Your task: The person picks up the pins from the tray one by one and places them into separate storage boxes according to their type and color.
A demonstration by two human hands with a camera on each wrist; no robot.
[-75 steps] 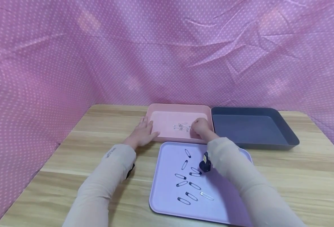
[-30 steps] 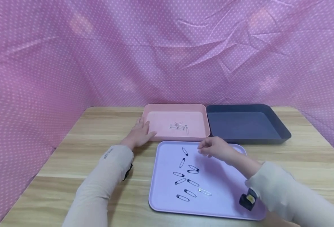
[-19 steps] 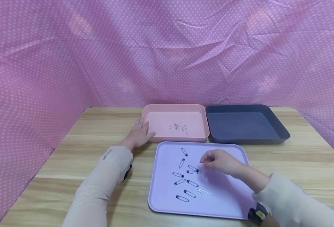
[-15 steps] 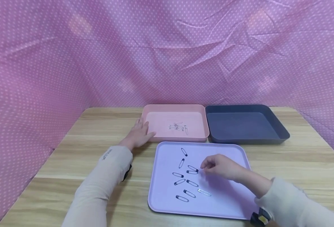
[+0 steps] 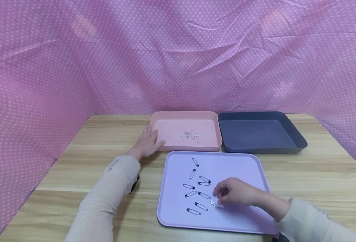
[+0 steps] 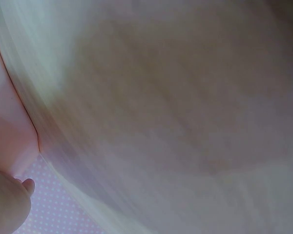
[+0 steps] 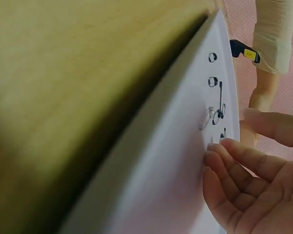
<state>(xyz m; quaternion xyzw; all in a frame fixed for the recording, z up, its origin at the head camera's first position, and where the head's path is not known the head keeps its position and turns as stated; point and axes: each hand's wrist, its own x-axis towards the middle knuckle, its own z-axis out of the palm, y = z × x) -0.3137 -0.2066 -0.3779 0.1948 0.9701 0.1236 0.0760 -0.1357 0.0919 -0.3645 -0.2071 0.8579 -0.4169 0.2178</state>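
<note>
My right hand (image 5: pixel 236 192) hovers low over the lavender tray (image 5: pixel 235 164), fingers bent loosely and beside a silver safety pin (image 5: pixel 216 204), whose right end it partly covers. The right wrist view has thumb and fingers apart with nothing visible between them, and the silver safety pin (image 7: pixel 206 118) lying beyond. Several black safety pins (image 5: pixel 193 211) are scattered to the left on that tray. My left hand (image 5: pixel 146 143) rests with spread fingers at the left wall of the pink tray (image 5: pixel 187 148). Several silver safety pins (image 5: pixel 190 135) lie heaped inside the pink tray.
A dark grey tray (image 5: pixel 259 149) adjoins the pink one on its right. All three trays stand on a wooden table (image 5: pixel 105 141). Pink dotted cloth (image 5: pixel 178 67) hangs behind and at the sides. The left wrist view is mostly blurred.
My right hand has left the pink tray, where a silver safety pin now lies at the heap's right, and come back down over the lavender tray to its silver pin. The left hand stays put.
</note>
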